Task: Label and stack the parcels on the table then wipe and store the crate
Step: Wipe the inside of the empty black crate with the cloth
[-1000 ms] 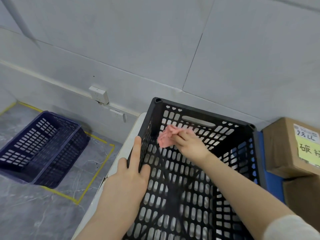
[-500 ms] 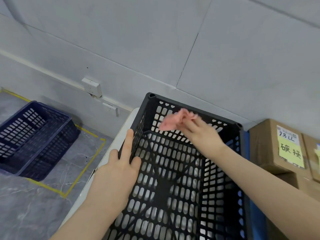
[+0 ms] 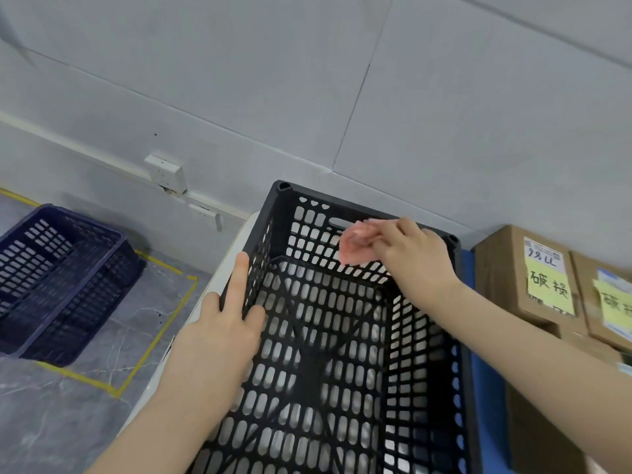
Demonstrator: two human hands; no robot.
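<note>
Crate stands on the table, with labelled parcels just beside it on the right. At its left wall the left hand grips, thumb inside and index finger stretched along the rim. Reaching in, the right hand pinches a bunched pink cloth in its fingertips, pressed high on the far wall's inside. A blue crate lies on the floor, well apart.

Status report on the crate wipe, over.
Left hand grips left wall of black crate. Right hand pinches pink cloth against far inner wall. Labelled parcels sit right of crate, clear of both hands.
</note>
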